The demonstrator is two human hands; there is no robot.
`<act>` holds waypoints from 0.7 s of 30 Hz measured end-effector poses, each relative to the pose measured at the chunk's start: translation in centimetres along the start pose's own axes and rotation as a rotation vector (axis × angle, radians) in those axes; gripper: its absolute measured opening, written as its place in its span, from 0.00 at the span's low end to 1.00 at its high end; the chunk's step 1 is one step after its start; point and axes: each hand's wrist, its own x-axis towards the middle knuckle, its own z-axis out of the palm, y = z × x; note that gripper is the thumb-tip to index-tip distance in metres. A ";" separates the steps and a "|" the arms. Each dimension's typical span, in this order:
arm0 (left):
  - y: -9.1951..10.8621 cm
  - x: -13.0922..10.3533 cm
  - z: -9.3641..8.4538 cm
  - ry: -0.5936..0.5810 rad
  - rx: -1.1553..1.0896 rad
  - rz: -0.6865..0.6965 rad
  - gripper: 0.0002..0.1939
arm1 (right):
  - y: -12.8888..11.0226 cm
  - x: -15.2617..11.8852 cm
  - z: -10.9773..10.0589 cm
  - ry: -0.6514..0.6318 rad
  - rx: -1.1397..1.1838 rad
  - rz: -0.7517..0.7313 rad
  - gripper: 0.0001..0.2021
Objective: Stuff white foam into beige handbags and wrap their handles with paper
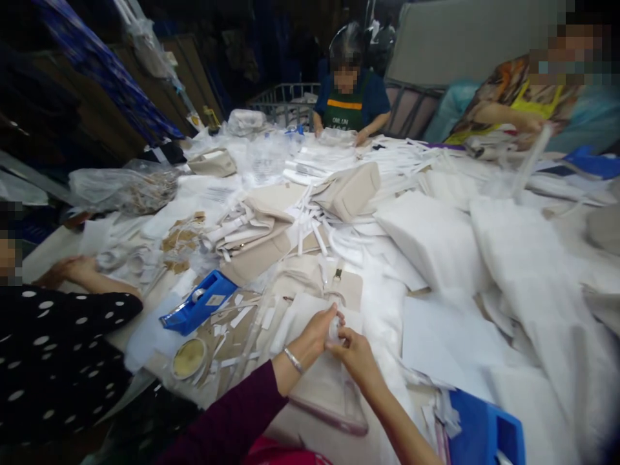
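Pinched between your left hand and right hand, a small translucent item appears near a beige bag.

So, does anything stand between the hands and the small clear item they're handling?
Nothing visible does. The fingers of the left hand and right hand meet at the small clear item. The beige piece with a metal clasp lies beyond them, not between.

Left hand and right hand close together, fingers curled inward; left forearm sleeved, right forearm bare, both angled forward.
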 end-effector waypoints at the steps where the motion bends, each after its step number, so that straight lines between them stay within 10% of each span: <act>1: 0.0 0.0 0.5 0.017 0.014 0.020 0.24 | -0.2 0.3 0.2 0.014 0.001 -0.005 0.04; 11: 3.2 1.8 0.7 -0.126 -0.099 -0.233 0.15 | 1.6 2.2 -0.8 0.023 0.094 -0.318 0.02; 21: 0.6 4.4 -0.1 0.051 0.029 0.008 0.11 | 1.2 4.4 -0.1 -0.160 0.325 0.074 0.10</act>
